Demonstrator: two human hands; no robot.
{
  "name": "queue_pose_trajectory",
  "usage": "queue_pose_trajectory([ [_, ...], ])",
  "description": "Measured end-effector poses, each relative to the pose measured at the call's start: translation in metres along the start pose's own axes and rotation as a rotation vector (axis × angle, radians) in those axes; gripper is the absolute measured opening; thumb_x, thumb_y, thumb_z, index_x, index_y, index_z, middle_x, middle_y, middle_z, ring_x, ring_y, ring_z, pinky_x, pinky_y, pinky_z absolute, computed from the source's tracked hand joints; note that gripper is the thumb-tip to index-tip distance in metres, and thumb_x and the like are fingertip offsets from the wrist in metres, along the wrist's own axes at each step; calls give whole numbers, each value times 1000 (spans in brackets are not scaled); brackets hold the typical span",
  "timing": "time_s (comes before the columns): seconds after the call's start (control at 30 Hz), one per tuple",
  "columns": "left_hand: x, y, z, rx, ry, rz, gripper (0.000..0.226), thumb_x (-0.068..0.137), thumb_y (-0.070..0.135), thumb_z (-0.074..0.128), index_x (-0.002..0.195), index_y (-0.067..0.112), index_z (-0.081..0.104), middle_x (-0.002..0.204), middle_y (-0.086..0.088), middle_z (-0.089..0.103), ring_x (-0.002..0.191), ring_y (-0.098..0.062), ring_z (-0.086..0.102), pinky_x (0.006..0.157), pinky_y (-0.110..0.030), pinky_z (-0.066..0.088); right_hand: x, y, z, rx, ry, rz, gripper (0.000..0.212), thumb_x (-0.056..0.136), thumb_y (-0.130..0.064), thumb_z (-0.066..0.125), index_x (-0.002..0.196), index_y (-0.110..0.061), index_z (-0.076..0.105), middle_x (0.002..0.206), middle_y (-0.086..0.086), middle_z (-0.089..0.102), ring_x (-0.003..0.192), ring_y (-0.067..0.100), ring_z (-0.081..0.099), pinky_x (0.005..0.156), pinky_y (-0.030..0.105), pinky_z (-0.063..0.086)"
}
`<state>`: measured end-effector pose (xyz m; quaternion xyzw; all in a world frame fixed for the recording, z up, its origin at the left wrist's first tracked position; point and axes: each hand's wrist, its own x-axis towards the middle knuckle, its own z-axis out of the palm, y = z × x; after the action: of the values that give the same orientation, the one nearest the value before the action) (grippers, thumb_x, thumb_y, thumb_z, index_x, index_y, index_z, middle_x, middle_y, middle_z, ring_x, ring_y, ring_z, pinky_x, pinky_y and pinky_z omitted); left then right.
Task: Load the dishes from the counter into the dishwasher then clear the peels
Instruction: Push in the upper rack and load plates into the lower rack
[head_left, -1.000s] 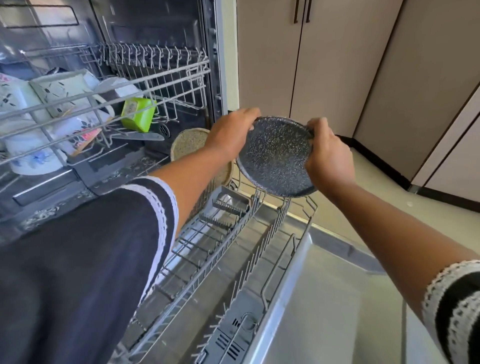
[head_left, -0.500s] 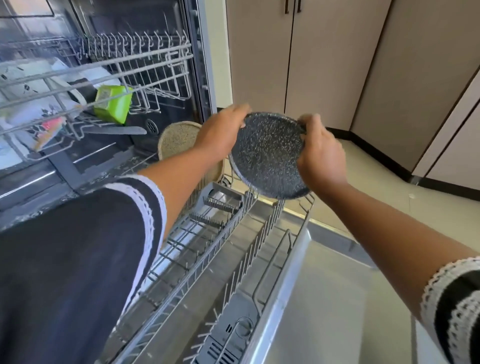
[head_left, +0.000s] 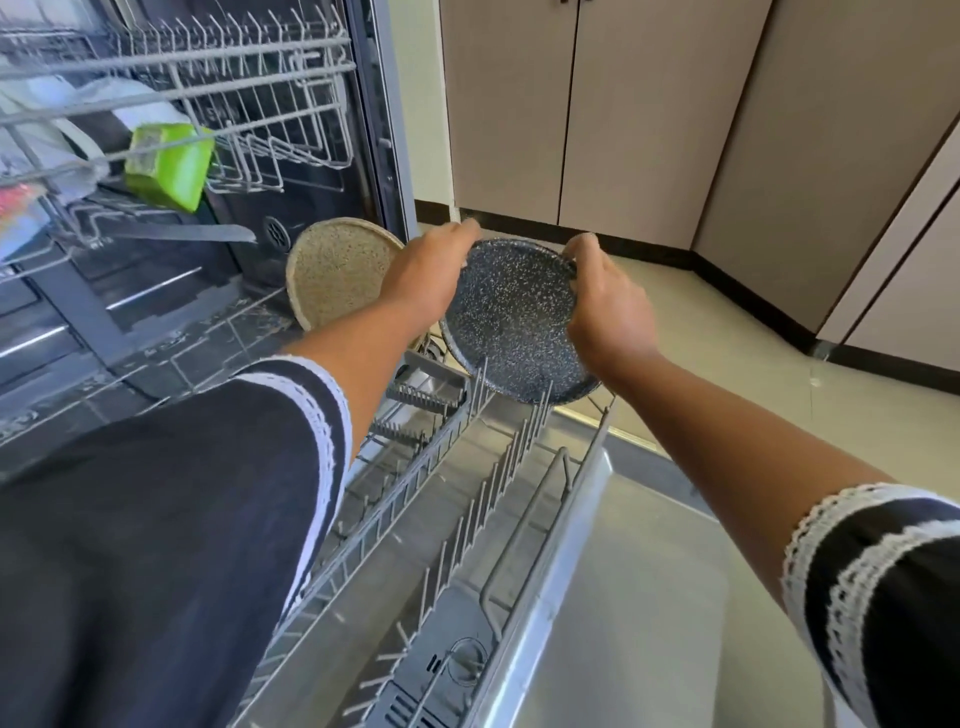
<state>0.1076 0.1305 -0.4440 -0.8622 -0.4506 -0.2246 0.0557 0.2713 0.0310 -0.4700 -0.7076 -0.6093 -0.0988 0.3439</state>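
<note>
A dark speckled plate (head_left: 511, 317) stands nearly on edge at the far end of the pulled-out lower rack (head_left: 415, 499), its lower rim among the tines. My left hand (head_left: 426, 275) grips its left rim. My right hand (head_left: 608, 301) grips its right rim, fingers curled over the top edge. A beige speckled plate (head_left: 337, 275) stands upright just behind and left of it, partly hidden by my left hand.
The upper rack (head_left: 208, 93) holds a green cup (head_left: 169, 163) and white dishes at the left. The open dishwasher door (head_left: 623, 597) lies flat under the lower rack. Beige cabinets (head_left: 623, 114) and a tiled floor (head_left: 831, 415) lie beyond.
Both hands have lowered the dark plate toward the lower rack; its bottom rim now sits among the tines. The view has shifted slightly.
</note>
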Motion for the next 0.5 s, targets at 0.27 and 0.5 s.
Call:
queue_pose_trajectory([
  [0.27, -13, 1, 23, -344, -455, -125, 96, 88, -4, 57, 154, 29, -4, 162, 1, 3, 146, -27, 16, 114, -36, 23, 0, 19, 24, -53, -132, 104, 59, 86, 13, 43, 137, -15, 33, 125, 17, 52, 93, 31, 56, 75, 44, 53],
  [0.5, -26, 16, 8, -160, -380, -96, 101, 90, 29, 63, 149, 37, -19, 156, 4, -28, 144, -26, -24, 115, -57, -9, -10, 19, 17, -282, -400, 248, 93, 96, -46, 49, 149, -30, -26, 160, 9, -20, 147, 41, -7, 115, 63, 6],
])
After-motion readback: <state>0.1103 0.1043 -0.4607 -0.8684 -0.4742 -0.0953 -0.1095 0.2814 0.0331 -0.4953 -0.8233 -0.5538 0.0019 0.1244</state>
